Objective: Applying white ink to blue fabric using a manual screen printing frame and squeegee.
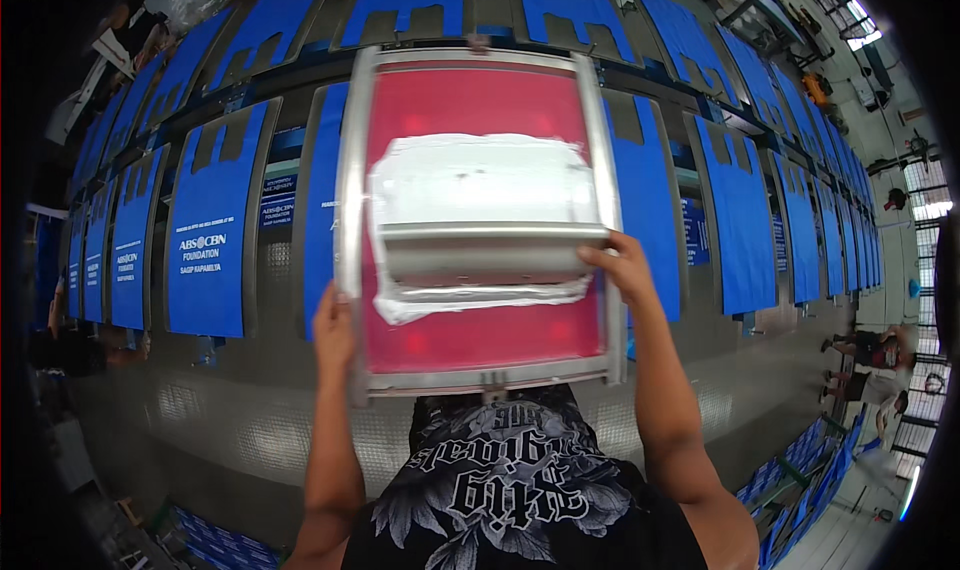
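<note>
A screen printing frame with metal rails and red mesh is held in front of me, above the row of boards. A broad patch of white ink covers the middle of the mesh. Across the ink lies a wide metal squeegee, its edge smeared white. My left hand is closed on the left rail, low down. At the right rail, my right hand is closed, its thumb resting over the squeegee's right end. Its fingers are partly hidden, and the frame is slightly blurred.
Blue bags lie flat on grey boards in two long curving rows, left, right and behind the frame. Some carry white print. More blue bags hang at the lower right. People stand far right.
</note>
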A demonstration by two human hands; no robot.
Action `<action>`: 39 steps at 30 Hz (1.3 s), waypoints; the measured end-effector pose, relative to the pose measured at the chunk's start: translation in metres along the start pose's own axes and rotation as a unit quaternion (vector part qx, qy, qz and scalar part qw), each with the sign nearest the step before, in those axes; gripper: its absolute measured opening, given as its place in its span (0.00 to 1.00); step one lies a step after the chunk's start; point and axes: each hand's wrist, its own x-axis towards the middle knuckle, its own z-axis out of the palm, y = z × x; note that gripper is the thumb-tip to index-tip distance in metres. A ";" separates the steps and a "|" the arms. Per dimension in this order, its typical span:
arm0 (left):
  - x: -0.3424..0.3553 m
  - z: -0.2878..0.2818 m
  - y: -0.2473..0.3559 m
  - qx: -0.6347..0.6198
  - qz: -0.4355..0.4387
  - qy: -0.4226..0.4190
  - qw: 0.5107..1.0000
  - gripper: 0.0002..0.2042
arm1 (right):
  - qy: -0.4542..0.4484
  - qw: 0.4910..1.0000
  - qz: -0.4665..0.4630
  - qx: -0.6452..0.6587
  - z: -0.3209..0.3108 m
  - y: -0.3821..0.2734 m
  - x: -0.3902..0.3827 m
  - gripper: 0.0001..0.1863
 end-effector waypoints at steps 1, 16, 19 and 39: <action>-0.010 0.040 0.035 -0.060 0.002 -0.026 0.998 0.22 | 0.031 0.999 -0.016 -0.033 -0.037 0.011 -0.005 0.18; -0.088 0.263 0.104 -0.047 -0.064 -0.025 0.996 0.20 | 0.016 0.999 -0.017 -0.027 -0.266 0.100 0.031 0.19; -0.087 0.263 0.102 -0.020 -0.041 -0.018 0.999 0.20 | 0.008 0.997 -0.015 -0.081 -0.269 0.105 0.038 0.19; -0.076 0.266 0.086 0.009 -0.025 -0.022 0.999 0.24 | -0.039 0.999 -0.007 -0.013 -0.265 0.129 0.032 0.20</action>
